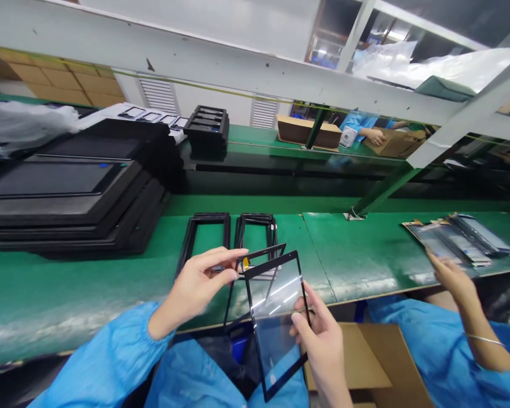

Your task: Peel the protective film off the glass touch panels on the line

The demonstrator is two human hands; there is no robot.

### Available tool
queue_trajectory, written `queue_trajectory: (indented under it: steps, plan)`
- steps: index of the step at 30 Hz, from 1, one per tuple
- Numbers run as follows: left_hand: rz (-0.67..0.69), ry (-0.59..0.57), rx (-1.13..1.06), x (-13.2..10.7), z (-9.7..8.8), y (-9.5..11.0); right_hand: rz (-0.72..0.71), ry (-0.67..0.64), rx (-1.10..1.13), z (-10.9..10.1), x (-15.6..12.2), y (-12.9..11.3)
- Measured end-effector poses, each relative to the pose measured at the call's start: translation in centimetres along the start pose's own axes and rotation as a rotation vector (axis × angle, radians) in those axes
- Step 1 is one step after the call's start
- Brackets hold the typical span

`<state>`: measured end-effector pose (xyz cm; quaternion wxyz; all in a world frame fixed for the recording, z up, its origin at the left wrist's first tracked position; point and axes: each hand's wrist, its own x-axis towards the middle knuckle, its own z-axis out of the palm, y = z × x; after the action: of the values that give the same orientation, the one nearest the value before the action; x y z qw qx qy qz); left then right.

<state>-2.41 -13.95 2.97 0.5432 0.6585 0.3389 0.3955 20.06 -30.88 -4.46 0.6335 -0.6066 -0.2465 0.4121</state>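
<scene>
My right hand [323, 334] grips the right edge of a black-bordered glass panel [276, 317], held tilted over my lap in front of the green bench [89, 289]. My left hand [202, 283] pinches the top left of a thin black frame [238, 283] sitting just behind the glass; a small yellow tab [246, 262] shows by my fingertips. Two stacks of empty black frames [206, 235] [257, 226] lie on the bench just beyond my hands.
Stacked black trays [68, 198] fill the bench's left side. A co-worker's hand [450, 275] at right reaches toward a pile of panels [459, 241]. A cardboard box [365, 362] stands below right. Another person works at boxes [308, 131] across the far bench.
</scene>
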Motion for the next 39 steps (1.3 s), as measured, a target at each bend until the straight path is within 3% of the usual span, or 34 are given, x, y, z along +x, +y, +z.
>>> queue_trajectory:
  steps: [7, 11, 17, 24, 33, 39]
  plan:
    - [-0.003, 0.007, -0.073, -0.6, 0.3, -0.4, -0.002, -0.015, 0.026, 0.4, -0.3, 0.2]
    - [-0.026, 0.028, -0.115, -0.9, 0.9, -0.4, -0.004, 0.053, 0.043, 1.7, -0.9, -0.2]
    - [-0.159, 0.023, -0.27, -1.1, 1.6, -1.0, -0.041, 0.113, 0.046, 2.8, -1.5, -0.3]
    - [-0.285, 0.028, -0.385, -1.2, 2.2, -1.9, -0.041, 0.16, -0.037, 3.0, -1.8, -0.1]
    - [-0.32, 0.058, -0.447, -1.5, 2.5, -2.7, -0.004, 0.084, -0.041, 2.5, -1.5, 0.2]
    - [-0.319, 0.066, -0.495, -1.7, 2.6, -2.8, 0.004, 0.117, -0.052, 2.9, -1.5, 0.2]
